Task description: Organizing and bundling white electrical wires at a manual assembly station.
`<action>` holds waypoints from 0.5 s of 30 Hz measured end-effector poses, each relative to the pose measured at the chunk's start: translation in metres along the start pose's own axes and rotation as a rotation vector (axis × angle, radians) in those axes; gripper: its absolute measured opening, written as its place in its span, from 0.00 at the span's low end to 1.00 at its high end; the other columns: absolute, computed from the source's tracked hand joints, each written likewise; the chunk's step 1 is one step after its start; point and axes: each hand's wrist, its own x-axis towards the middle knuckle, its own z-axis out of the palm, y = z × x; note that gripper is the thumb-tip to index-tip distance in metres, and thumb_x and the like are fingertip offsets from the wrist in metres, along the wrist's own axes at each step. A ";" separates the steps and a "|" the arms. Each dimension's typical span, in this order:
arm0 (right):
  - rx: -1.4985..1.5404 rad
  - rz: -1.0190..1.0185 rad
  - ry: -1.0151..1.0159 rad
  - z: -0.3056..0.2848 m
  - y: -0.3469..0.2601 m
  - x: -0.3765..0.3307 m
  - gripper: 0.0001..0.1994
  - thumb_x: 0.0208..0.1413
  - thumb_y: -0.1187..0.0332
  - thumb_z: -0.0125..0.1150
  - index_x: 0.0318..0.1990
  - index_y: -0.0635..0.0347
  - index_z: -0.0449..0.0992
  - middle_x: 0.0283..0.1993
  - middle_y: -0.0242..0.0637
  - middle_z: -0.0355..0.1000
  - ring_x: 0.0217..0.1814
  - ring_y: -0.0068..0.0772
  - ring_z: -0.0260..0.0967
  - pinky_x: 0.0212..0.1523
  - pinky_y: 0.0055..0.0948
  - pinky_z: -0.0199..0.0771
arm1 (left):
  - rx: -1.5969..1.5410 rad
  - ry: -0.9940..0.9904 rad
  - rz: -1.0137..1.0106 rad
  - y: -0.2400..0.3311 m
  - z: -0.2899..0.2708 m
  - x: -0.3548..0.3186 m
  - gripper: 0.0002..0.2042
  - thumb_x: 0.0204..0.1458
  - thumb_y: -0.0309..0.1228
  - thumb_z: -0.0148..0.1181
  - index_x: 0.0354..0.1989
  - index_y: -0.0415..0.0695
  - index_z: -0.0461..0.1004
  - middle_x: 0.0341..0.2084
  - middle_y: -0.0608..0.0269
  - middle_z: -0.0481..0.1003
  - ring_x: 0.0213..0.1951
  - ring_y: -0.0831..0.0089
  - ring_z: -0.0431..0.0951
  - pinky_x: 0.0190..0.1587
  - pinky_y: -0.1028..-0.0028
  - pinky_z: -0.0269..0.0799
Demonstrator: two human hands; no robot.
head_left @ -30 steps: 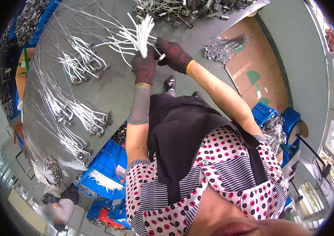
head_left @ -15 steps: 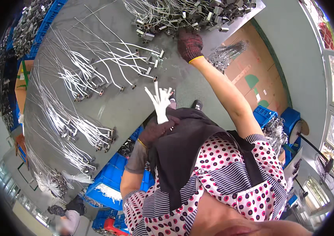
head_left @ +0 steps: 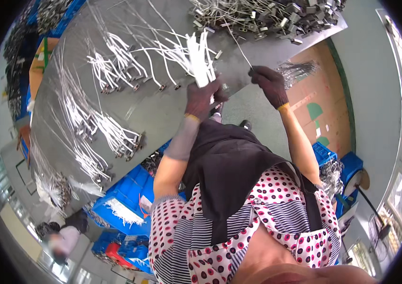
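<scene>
My left hand (head_left: 203,98), in a dark knitted glove, is closed around a bundle of white sleeves (head_left: 198,59) that stick up over the grey table. My right hand (head_left: 270,85), gloved likewise, pinches the near end of a thin wire lead (head_left: 240,46). That lead runs taut-looking up toward a heap of wire leads with small dark and metallic end pieces (head_left: 267,18) at the table's far edge. Whether its far end touches the heap I cannot tell. The two hands are apart, and the left one is slightly blurred.
Sleeved leads (head_left: 116,132) lie in rows on the grey table (head_left: 139,111) at the left. Blue crates (head_left: 116,201) with white sleeves stand below the table's near edge. Cardboard (head_left: 333,104) bearing loose metallic pieces (head_left: 298,71) lies at right. Another person (head_left: 63,239) is at lower left.
My left hand has risen from my apron out over the table with the sleeves. My right hand has drawn back from the heap, a wire lead now in its fingers.
</scene>
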 end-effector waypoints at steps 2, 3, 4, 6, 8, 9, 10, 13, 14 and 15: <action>0.092 0.145 -0.039 0.000 -0.011 -0.028 0.12 0.59 0.68 0.60 0.45 0.68 0.79 0.35 0.37 0.78 0.32 0.25 0.75 0.35 0.24 0.75 | 0.031 -0.008 0.171 -0.061 0.007 0.029 0.13 0.52 0.29 0.67 0.42 0.34 0.76 0.30 0.58 0.78 0.27 0.70 0.79 0.32 0.70 0.80; 0.094 0.142 -0.044 -0.006 -0.005 -0.044 0.12 0.59 0.68 0.60 0.45 0.68 0.79 0.35 0.37 0.78 0.32 0.25 0.75 0.35 0.24 0.75 | -0.209 0.003 0.006 -0.073 0.022 0.041 0.13 0.52 0.29 0.67 0.41 0.34 0.75 0.30 0.57 0.78 0.27 0.68 0.79 0.33 0.68 0.82; 0.157 0.195 -0.065 -0.016 0.010 -0.060 0.12 0.59 0.68 0.60 0.44 0.68 0.79 0.32 0.37 0.77 0.29 0.24 0.73 0.32 0.24 0.74 | -0.421 0.101 -0.251 -0.039 0.047 0.047 0.12 0.52 0.27 0.67 0.40 0.33 0.74 0.29 0.55 0.77 0.27 0.65 0.81 0.36 0.61 0.85; 0.266 0.298 -0.126 -0.029 0.043 -0.100 0.11 0.60 0.69 0.59 0.42 0.68 0.79 0.27 0.34 0.75 0.24 0.21 0.69 0.28 0.24 0.71 | -0.607 0.045 -0.306 -0.033 0.072 0.044 0.12 0.54 0.25 0.64 0.43 0.31 0.74 0.30 0.51 0.77 0.30 0.57 0.82 0.38 0.53 0.85; 0.228 0.423 -0.157 -0.040 0.079 -0.140 0.10 0.61 0.69 0.57 0.41 0.68 0.79 0.26 0.32 0.74 0.24 0.20 0.67 0.26 0.24 0.69 | -0.686 -0.001 -0.263 -0.060 0.087 0.049 0.11 0.55 0.25 0.63 0.43 0.31 0.74 0.31 0.50 0.77 0.31 0.56 0.82 0.39 0.52 0.85; 0.147 0.494 -0.160 -0.045 0.096 -0.162 0.10 0.62 0.69 0.56 0.40 0.68 0.79 0.26 0.31 0.74 0.24 0.19 0.67 0.26 0.24 0.69 | -0.766 -0.013 -0.330 -0.067 0.093 0.049 0.12 0.55 0.25 0.63 0.44 0.31 0.74 0.32 0.49 0.77 0.32 0.53 0.81 0.40 0.49 0.84; 0.121 0.504 -0.154 -0.054 0.117 -0.186 0.11 0.62 0.67 0.57 0.40 0.67 0.79 0.26 0.31 0.74 0.25 0.19 0.67 0.27 0.23 0.69 | -0.843 -0.024 -0.397 -0.070 0.095 0.049 0.12 0.55 0.25 0.62 0.45 0.31 0.73 0.33 0.47 0.77 0.34 0.51 0.81 0.41 0.47 0.83; 0.144 0.567 -0.094 -0.088 0.194 -0.261 0.14 0.60 0.60 0.61 0.38 0.65 0.79 0.26 0.29 0.74 0.26 0.19 0.67 0.28 0.24 0.69 | -0.899 -0.101 -0.348 -0.069 0.099 0.046 0.12 0.56 0.26 0.61 0.46 0.31 0.73 0.34 0.46 0.77 0.36 0.49 0.81 0.44 0.44 0.81; 0.147 0.568 -0.093 -0.096 0.200 -0.276 0.14 0.60 0.60 0.61 0.38 0.65 0.79 0.26 0.29 0.74 0.26 0.19 0.67 0.28 0.24 0.69 | -0.890 -0.079 -0.332 -0.065 0.096 0.044 0.12 0.57 0.26 0.61 0.46 0.31 0.73 0.35 0.47 0.76 0.39 0.48 0.80 0.45 0.44 0.81; 0.135 0.533 -0.078 -0.104 0.204 -0.289 0.15 0.59 0.58 0.62 0.36 0.63 0.80 0.26 0.29 0.74 0.26 0.19 0.67 0.29 0.25 0.69 | -0.896 -0.092 -0.261 -0.063 0.093 0.043 0.14 0.58 0.27 0.60 0.48 0.32 0.72 0.36 0.49 0.76 0.40 0.50 0.80 0.47 0.44 0.79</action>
